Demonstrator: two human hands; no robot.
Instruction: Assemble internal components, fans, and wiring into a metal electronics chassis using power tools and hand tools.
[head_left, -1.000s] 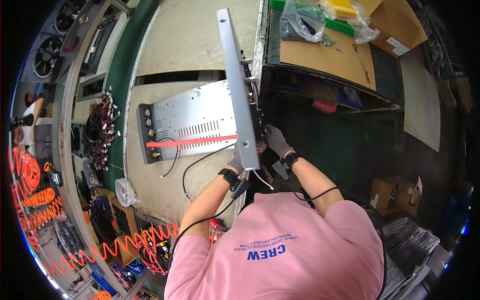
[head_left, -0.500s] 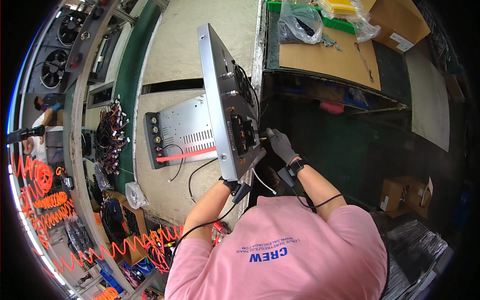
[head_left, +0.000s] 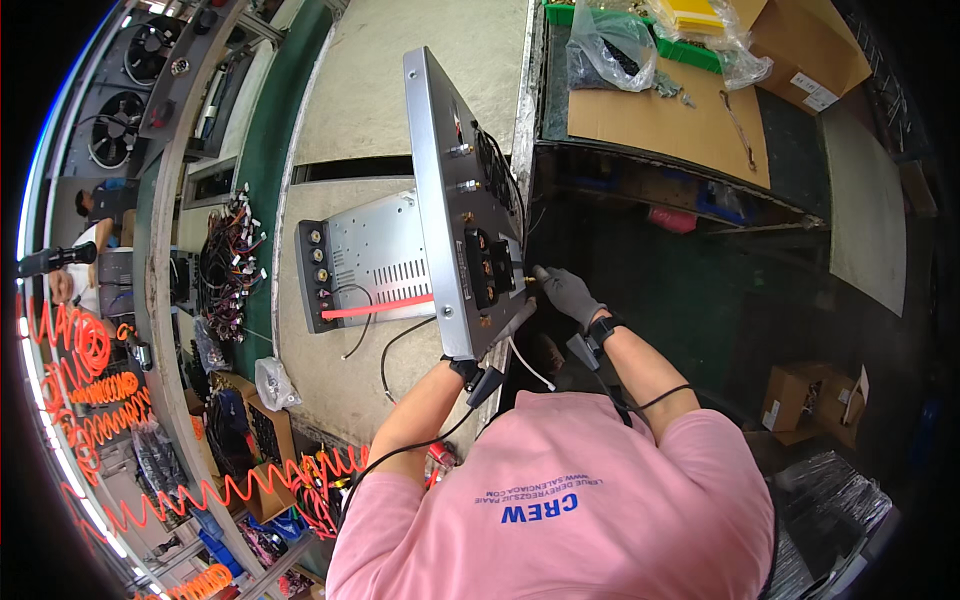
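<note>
A grey metal panel (head_left: pixel 437 200) stands upright on the bench, joined to a flat perforated plate (head_left: pixel 375 255) with a red sleeve (head_left: pixel 378 307) across it. Black components (head_left: pixel 488 268) and brass fittings sit on the panel's right face. My right hand (head_left: pixel 572 295), in a grey glove, is closed with its fingertips by a small brass fitting (head_left: pixel 531 280) at that face; what lies between the fingers is hidden. My left hand (head_left: pixel 515 322), also gloved, is at the panel's near lower edge, its fingers mostly hidden. A white cable (head_left: pixel 533 365) hangs below it.
To the far right, a bench holds a cardboard sheet (head_left: pixel 660 125), a clear bag (head_left: pixel 608 55) and green bins (head_left: pixel 690 52). Bundled wires (head_left: pixel 228 265) lie on the left green strip. Orange coiled hoses (head_left: pixel 200 490) stretch across the lower left. Open cartons (head_left: pixel 815 400) stand at right.
The whole view has shifted slightly to the right. Both hands stay at the panel, with the right fingers lying a little lower. At far left another person has changed posture.
</note>
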